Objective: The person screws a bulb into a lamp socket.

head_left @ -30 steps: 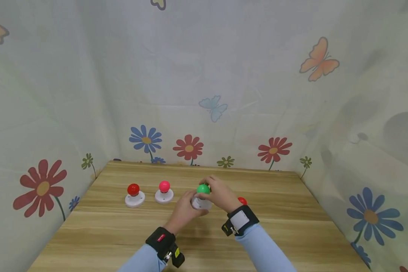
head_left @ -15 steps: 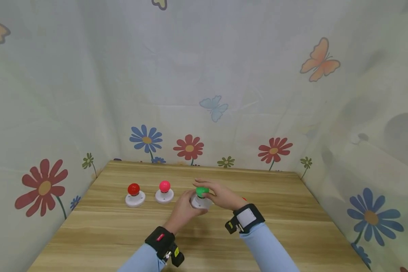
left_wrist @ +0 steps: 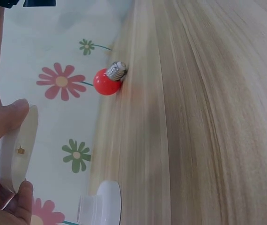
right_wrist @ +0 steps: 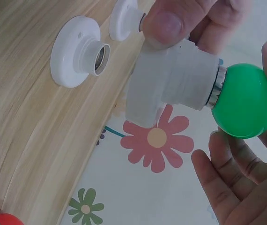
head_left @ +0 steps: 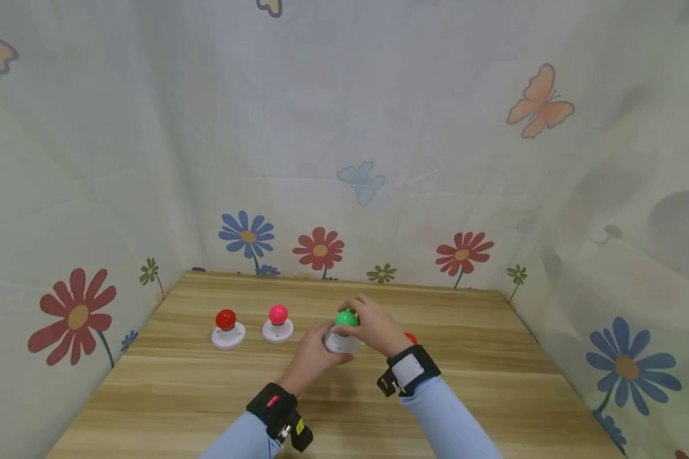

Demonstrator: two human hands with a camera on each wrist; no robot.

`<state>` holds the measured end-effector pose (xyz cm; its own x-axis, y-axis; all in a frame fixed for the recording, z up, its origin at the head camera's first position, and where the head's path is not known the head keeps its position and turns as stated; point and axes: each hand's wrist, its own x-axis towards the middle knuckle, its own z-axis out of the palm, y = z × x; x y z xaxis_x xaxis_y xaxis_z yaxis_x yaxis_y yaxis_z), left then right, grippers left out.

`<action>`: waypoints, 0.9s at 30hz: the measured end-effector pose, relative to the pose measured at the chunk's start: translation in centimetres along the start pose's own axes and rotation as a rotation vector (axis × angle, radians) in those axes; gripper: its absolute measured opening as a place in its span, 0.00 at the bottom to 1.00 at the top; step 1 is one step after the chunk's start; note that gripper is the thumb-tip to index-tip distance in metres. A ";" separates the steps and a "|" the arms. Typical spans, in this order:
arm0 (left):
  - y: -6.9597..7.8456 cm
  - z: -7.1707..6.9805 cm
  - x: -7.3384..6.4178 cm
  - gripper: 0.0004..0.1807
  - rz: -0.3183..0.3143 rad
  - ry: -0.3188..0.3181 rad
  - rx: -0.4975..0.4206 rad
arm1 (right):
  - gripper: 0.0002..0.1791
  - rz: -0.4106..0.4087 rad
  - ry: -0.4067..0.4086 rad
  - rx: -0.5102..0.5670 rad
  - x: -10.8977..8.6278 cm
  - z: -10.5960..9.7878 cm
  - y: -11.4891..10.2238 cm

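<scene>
Above the table, my left hand (head_left: 312,354) grips a white lamp socket (head_left: 341,343) by its round base. In the right wrist view the left thumb presses on the edge of this base. A green light bulb (right_wrist: 244,101) sits in the socket, with a strip of its metal screw base showing at the socket's mouth. My right hand (head_left: 377,326) has thumb and fingers curled round the green bulb. In the left wrist view the socket's hollow underside (left_wrist: 23,145) faces the camera, while the green bulb is almost wholly out of frame.
On the left of the wooden table (head_left: 207,395) stand a red bulb (head_left: 226,319) and a pink bulb (head_left: 278,314) in white sockets. A loose red bulb (left_wrist: 107,82) lies to the right. Another white socket (right_wrist: 84,54), without a bulb, stands on the table, hidden in the head view.
My right hand flattened over the green bulb with its wrist swung outward, then turned back with knuckles raised. The left hand keeps its grip on the socket, nearly still.
</scene>
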<state>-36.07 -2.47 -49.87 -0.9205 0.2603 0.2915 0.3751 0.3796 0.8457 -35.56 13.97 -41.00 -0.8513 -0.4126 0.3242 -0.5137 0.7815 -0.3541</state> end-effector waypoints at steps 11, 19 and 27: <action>0.2 -0.4 -0.1 0.40 -0.002 0.016 -0.005 | 0.33 -0.217 -0.189 0.272 0.0 -0.9 0.8; -0.1 -0.5 0.2 0.41 -0.014 0.002 -0.010 | 0.28 -0.273 -0.273 0.303 0.1 -1.1 1.1; -0.2 -0.3 0.0 0.39 -0.028 -0.011 -0.009 | 0.23 -0.084 -0.116 0.184 0.0 -0.8 0.6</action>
<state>-36.21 -2.78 -49.89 -0.9294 0.2592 0.2626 0.3480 0.3790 0.8575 -35.79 14.83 -40.55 -0.8060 -0.5317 0.2602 -0.5850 0.6482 -0.4875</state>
